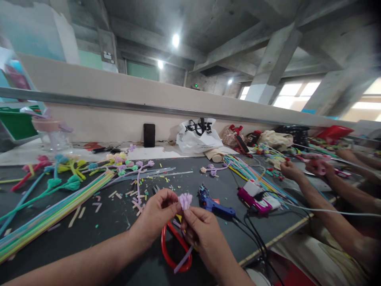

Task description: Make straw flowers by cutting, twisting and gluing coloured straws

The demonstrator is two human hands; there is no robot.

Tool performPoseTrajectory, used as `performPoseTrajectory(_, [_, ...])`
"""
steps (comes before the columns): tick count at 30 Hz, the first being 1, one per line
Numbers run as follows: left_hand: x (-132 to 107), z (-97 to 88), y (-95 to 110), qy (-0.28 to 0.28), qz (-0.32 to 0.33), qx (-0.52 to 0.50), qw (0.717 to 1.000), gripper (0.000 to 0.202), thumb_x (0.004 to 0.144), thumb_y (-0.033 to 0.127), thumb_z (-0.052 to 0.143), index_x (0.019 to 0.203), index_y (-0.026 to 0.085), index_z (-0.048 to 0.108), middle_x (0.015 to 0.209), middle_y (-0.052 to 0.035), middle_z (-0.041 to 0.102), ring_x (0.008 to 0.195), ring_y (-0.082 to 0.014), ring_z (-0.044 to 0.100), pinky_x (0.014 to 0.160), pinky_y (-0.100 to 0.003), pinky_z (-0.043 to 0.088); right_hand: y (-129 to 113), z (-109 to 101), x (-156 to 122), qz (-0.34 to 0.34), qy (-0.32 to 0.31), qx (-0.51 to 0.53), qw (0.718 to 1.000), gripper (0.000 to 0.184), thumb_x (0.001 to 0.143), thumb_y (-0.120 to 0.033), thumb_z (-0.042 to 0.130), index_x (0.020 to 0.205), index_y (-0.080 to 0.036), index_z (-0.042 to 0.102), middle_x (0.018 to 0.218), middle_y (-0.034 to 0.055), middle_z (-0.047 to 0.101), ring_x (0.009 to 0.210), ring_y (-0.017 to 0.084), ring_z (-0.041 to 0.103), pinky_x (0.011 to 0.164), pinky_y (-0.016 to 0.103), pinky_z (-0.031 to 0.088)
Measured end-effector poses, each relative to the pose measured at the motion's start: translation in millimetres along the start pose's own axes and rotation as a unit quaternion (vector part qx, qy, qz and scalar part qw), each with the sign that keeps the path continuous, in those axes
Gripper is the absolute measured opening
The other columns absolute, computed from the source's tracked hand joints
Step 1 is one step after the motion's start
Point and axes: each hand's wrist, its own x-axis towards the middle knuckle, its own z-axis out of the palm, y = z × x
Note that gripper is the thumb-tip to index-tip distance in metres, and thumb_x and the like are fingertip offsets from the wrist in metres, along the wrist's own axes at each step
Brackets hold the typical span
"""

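A small lilac flower head (pixel 185 201), seemingly of fuzzy pipe cleaner, is between my two hands above the dark table. My right hand (pixel 204 230) pinches it at the base, and a lilac strip (pixel 183 260) hangs below that hand. At the flower's left edge, my left hand (pixel 157 214) has its thumb and fingertips pressed together; what lies between them is mostly hidden. Beneath both hands lies a pair of scissors with red handles (pixel 164 242), partly covered. A blue glue gun (pixel 216 204) rests just to the right.
Bundled pastel stems (pixel 59 216) and finished flowers (pixel 71 182) lie left, with cut scraps (pixel 117 194) scattered near. Right are a magenta glue gun (pixel 251 200), black cables (pixel 256 234) and a co-worker's arm (pixel 318 202). A phone (pixel 149 135) and white bag (pixel 198 137) stand behind.
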Motion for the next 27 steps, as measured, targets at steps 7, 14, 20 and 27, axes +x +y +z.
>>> performPoseTrajectory(7, [-2.4, 1.1, 0.9, -0.003, 0.005, 0.026, 1.0, 0.019, 0.066, 0.025, 0.065, 0.069, 0.015, 0.049, 0.064, 0.0024, 0.053, 0.063, -0.0109, 0.051, 0.061, -0.023, 0.04, -1.1, -3.4, -4.2, -0.086, 0.062, -0.189, 0.976, 0.034, 0.08, -0.041, 0.05, 0.059, -0.015, 0.055, 0.051, -0.0028, 0.047, 0.043, 0.008, 0.042, 0.043, 0.019, 0.031])
performPoseTrajectory(14, [-10.0, -0.5, 5.1, 0.062, 0.102, 0.137, 0.983, 0.012, 0.073, 0.027, 0.059, 0.072, 0.017, 0.052, 0.064, 0.0032, 0.048, 0.059, -0.0096, 0.045, 0.056, -0.02, 0.038, -9.5, -2.8, -7.2, -0.238, 0.103, -0.377, 0.889, 0.032, 0.083, -0.03, 0.045, 0.059, -0.016, 0.059, 0.053, -0.0007, 0.049, 0.052, 0.011, 0.045, 0.051, 0.022, 0.032])
performPoseTrajectory(20, [-10.9, -4.9, 2.1, 0.037, 0.211, 0.266, 0.94, 0.009, 0.078, 0.023, 0.054, 0.084, 0.019, 0.058, 0.072, -0.0003, 0.052, 0.066, -0.0121, 0.048, 0.061, -0.023, 0.041, -9.7, -2.7, -10.2, -0.29, 0.103, -0.409, 0.859, 0.031, 0.084, -0.024, 0.044, 0.055, -0.017, 0.053, 0.052, -0.0017, 0.046, 0.051, 0.01, 0.044, 0.052, 0.021, 0.03])
performPoseTrajectory(27, [-9.2, -15.5, 2.8, -0.012, 0.359, 0.37, 0.857, 0.017, 0.078, 0.011, 0.052, 0.091, 0.022, 0.055, 0.084, -0.0036, 0.056, 0.078, -0.0142, 0.052, 0.069, -0.025, 0.044, -10.3, -2.5, -8.9, -0.291, 0.091, -0.42, 0.855, 0.033, 0.084, -0.022, 0.043, 0.052, -0.017, 0.049, 0.051, -0.0022, 0.045, 0.05, 0.009, 0.044, 0.051, 0.021, 0.03])
